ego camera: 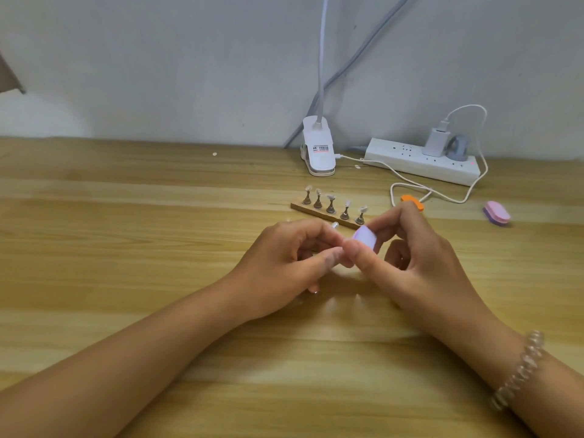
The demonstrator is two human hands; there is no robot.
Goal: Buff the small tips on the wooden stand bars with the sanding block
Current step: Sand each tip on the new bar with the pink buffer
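The left hand (284,257) pinches what looks like one tiny, light tip (334,225) by its stem, near the wooden stand bar (325,213) on the bench (126,248), and the soft, light sanding block (365,237) is pinched at its sides by the right hand (420,257).

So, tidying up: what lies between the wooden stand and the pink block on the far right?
Head view: an orange block, partly behind the right hand, and a loop of white cable lie there.
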